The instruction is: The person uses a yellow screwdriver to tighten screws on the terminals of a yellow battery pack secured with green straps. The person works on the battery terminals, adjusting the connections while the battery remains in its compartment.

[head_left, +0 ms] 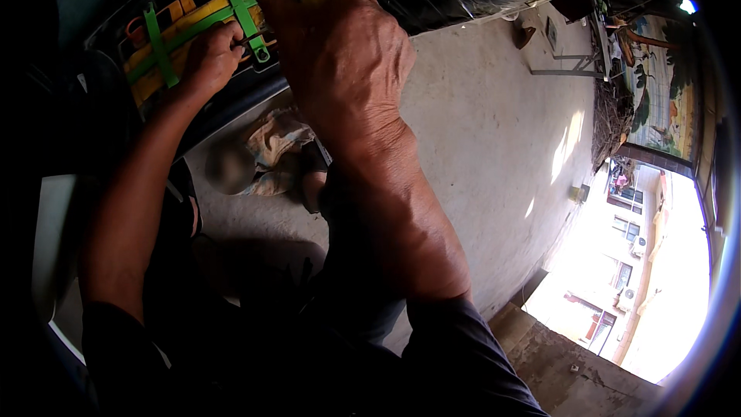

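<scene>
Yellow batteries [185, 31] sit side by side in a dark compartment at the upper left. Green metal straps [158, 50] cross over them, and one strap ends in a bolt [262, 55] at the near edge. Beside that strap my left hand [212, 62] is closed, its fingers pinching a thin metal rod [255, 38]. The rod runs toward my right hand [347, 50], which is raised nearer the camera and hides part of the batteries. My right hand's fingers are curled, and what they hold is hidden behind the hand.
A dark edge of the compartment [247, 96] runs below the batteries. Crumpled cloth [278, 139] lies on the concrete floor [478, 100] by my legs. A metal frame [567, 69], a twig pile [610, 123] and a bright doorway [617, 262] are at the right.
</scene>
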The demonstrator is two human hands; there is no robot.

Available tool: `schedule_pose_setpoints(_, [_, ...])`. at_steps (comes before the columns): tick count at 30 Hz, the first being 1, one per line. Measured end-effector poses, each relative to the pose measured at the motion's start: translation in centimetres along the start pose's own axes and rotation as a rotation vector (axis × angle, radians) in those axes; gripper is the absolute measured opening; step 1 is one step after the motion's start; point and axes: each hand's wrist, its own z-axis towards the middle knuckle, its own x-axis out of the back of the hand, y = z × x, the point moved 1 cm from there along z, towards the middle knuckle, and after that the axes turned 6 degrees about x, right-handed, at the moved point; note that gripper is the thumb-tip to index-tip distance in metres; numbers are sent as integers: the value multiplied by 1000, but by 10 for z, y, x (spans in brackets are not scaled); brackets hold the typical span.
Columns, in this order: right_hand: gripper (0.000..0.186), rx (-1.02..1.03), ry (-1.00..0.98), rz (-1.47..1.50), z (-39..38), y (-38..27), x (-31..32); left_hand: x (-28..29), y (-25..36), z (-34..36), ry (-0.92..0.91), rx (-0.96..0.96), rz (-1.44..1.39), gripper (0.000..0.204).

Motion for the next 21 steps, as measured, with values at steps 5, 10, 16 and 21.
schedule_pose_setpoints(5, [35,150,103,34,-2,1,-7,-17,-31,14,13,-46,-282,17])
schedule_pose_setpoints(10, [40,324,112,65,-8,-6,-2,-4,-8,1,92,-132,-71,19])
schedule_pose_setpoints(16, [40,223,124,-22,-6,4,-6,-8,-15,2,148,-160,-102,20])
schedule_pose_setpoints(21, [38,78,-5,-43,-3,-7,15,-9,-17,4,49,-114,-96,20])
